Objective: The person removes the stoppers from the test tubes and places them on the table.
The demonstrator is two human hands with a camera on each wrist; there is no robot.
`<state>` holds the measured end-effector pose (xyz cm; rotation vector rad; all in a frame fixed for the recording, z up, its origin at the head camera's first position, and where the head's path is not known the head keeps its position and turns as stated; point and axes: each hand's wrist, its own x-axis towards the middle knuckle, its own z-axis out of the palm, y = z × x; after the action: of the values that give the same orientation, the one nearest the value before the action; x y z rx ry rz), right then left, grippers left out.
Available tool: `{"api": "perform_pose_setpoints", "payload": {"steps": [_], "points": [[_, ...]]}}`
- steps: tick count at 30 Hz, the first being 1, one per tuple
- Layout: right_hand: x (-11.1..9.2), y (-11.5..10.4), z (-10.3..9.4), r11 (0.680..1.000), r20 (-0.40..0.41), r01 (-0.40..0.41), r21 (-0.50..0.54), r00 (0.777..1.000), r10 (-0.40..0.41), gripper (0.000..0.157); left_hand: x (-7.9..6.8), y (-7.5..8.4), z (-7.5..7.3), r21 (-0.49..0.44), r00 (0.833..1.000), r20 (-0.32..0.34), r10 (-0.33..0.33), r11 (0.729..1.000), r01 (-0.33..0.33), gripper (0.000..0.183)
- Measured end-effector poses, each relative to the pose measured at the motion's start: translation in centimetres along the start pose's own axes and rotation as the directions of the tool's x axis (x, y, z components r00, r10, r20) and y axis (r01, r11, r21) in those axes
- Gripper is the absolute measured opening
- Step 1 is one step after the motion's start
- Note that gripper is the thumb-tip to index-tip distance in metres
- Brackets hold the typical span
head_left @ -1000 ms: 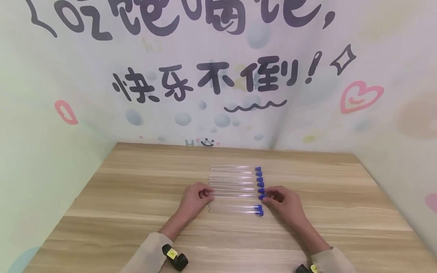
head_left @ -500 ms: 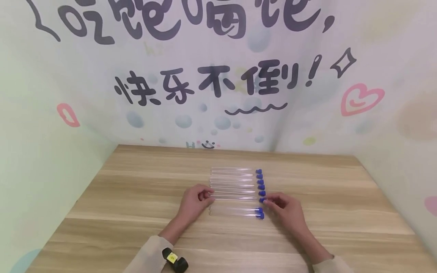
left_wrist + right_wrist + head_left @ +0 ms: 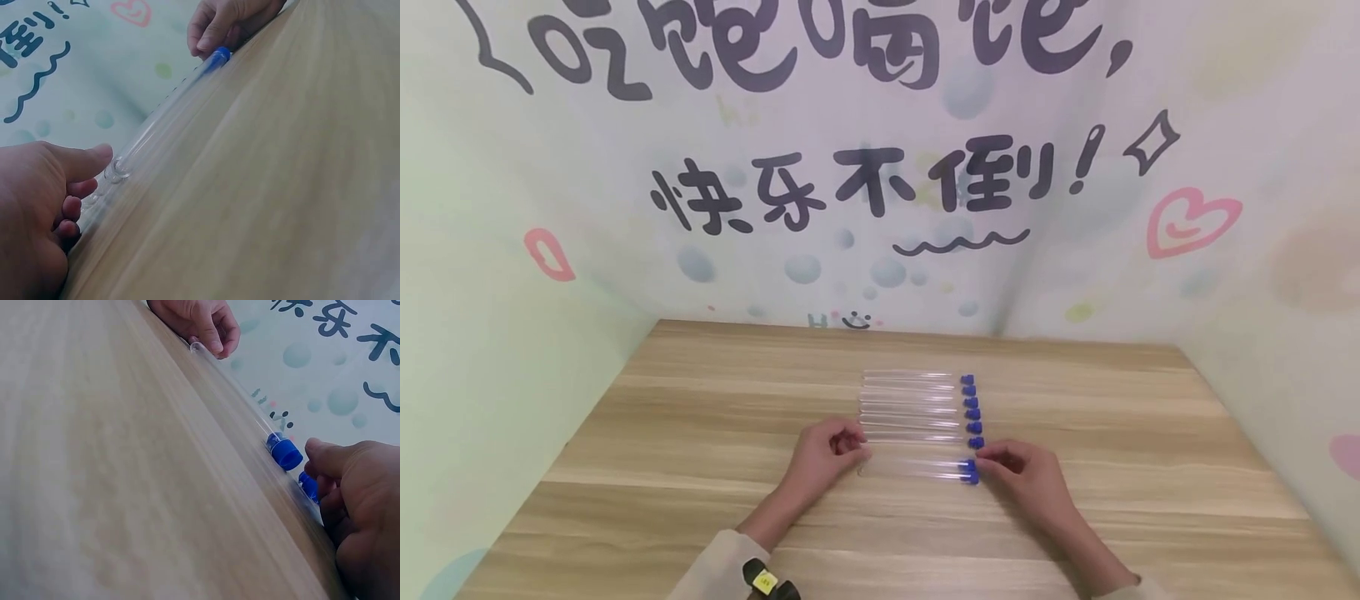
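Several clear glass-like tubes (image 3: 910,410) lie in a row across the wooden table. Beside their right ends sits a column of small blue caps (image 3: 972,414). Nearest me are two tubes (image 3: 917,477) with blue caps (image 3: 970,477) on their right ends. My left hand (image 3: 823,450) is at the rounded left ends of the front tubes, thumb extended and fingers loosely bent. In the left wrist view its thumb tip lies beside a tube end (image 3: 119,167). My right hand (image 3: 1026,475) has its fingertips right by the caps of the front pair. A blue cap (image 3: 285,452) shows just past its thumb tip in the right wrist view.
The light wood tabletop (image 3: 700,400) runs back to a printed backdrop (image 3: 880,283) with dark lettering, and pale side walls (image 3: 505,358) flank it. A black wrist camera (image 3: 767,581) sits on the left sleeve.
Both hands have moved from the ends of the nearest uncapped tube and its cap towards me, to the two capped tubes. The tubes and caps keep their arrangement; the view shifted slightly.
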<state>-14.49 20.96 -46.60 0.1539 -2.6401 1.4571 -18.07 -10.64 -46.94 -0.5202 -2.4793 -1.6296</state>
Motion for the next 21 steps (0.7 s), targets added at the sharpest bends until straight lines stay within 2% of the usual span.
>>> {"api": "perform_pose_setpoints", "payload": {"steps": [5, 10, 21], "points": [[-0.18, 0.25, 0.0, 0.999, -0.001, 0.034, -0.005, 0.999, -0.034, 0.012, -0.19, -0.04, -0.12, 0.0, 1.0, 0.024, -0.009, 1.0, 0.009, 0.018], [-0.04, 0.37, 0.13, 0.997, -0.005, 0.078, 0.002, 0.997, -0.078, 0.013, 0.09, 0.07, -0.19, 0.011, 0.998, 0.063, 0.01, 1.0, -0.011, 0.017], [0.2, 0.71, 0.2, 0.99, 0.045, 0.141, -0.017, 0.989, -0.14, 0.021, -0.01, -0.11, 0.0, 0.069, 0.994, 0.103, 0.04, 0.997, -0.047, 0.017]]}}
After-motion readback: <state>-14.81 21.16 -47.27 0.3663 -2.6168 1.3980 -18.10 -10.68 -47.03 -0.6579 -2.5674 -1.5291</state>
